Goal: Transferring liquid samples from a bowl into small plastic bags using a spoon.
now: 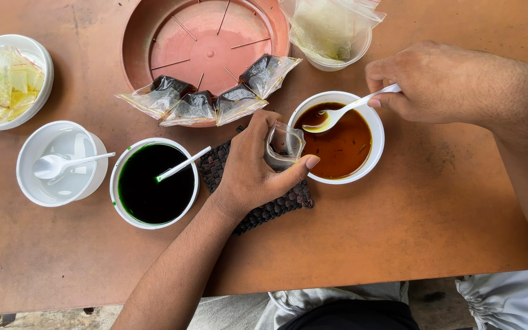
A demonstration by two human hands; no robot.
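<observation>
My left hand holds a small clear plastic bag open at the rim of a white bowl of brown liquid. My right hand grips a white plastic spoon by its handle, its scoop lifted over the brown liquid with some of it inside. A dark woven mat lies under my left hand.
A white bowl of dark green liquid with a spoon stands at the left, beside a white bowl holding a spoon. Several filled dark bags lie on a red round tray. Yellow bags fill a bowl far left; a container of clear bags sits at the top.
</observation>
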